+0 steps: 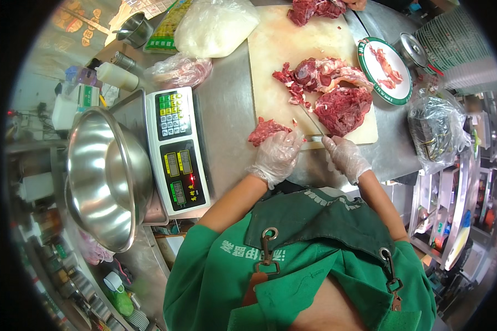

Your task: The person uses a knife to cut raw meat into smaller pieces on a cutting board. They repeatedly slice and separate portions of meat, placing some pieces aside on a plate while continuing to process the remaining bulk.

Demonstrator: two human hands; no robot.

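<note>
On a white cutting board [273, 45] lie raw red meat pieces. My right hand [345, 158], in a clear plastic glove, grips the handle of a knife [313, 120] whose blade points away from me, between the meat pieces. My left hand [276, 156], gloved the same way, rests with bent fingers on a small flat piece of meat [266, 129] at the board's near left edge. A large dark red chunk [343, 109] lies right of the blade. Behind it is a fatty, paler piece [327, 74], with ragged scraps [289, 80] on its left.
A digital scale [178, 153] carries a large steel bowl [124, 182] close by on its left. A green-rimmed plate [405, 93] with trimmings stands right of the board. Bagged goods [435, 124] are beyond it. At the far edge, another person's hand [356, 4] is beside more meat [314, 11].
</note>
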